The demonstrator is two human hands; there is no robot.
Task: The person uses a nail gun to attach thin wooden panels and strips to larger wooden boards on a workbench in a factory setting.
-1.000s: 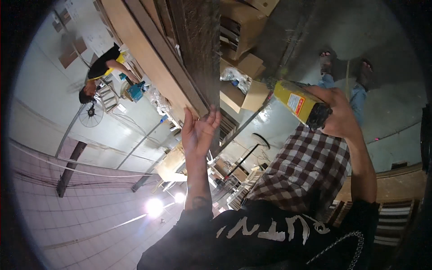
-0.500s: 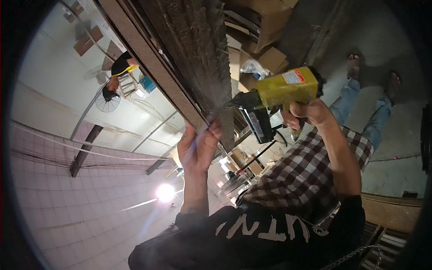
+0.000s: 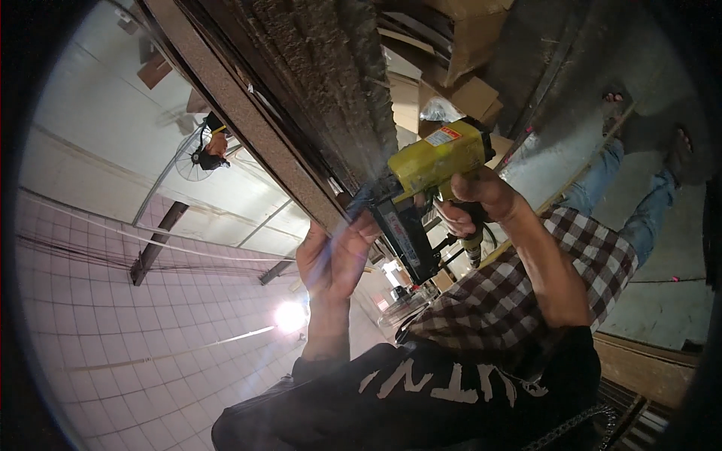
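Observation:
My left hand (image 3: 331, 259) is closed around the lower end of a long brown strip (image 3: 248, 135), thumb on one side and fingers on the other. Dark, rough-surfaced boards (image 3: 323, 75) run alongside the strip. In my right hand (image 3: 489, 199) is a yellow and black nail gun (image 3: 436, 161), gripped by its handle. Its black nose reaches the strip's edge close to my left fingertips; whether it touches cannot be made out. The black magazine (image 3: 406, 240) slants down between my two hands.
Cardboard boxes (image 3: 474, 98) and clear plastic (image 3: 440, 110) lie beyond the nail gun. At the left a person (image 3: 216, 143) is partly visible by a round fan (image 3: 197, 156). Checked cloth (image 3: 519, 278) and jeans legs (image 3: 650, 199) show at right. A bright lamp (image 3: 290, 316) glares lower left.
The nail gun in my right hand has moved left and slightly down, bringing its nose nearer my left fingers. My left hand keeps its hold on the strip. The view has shifted a little.

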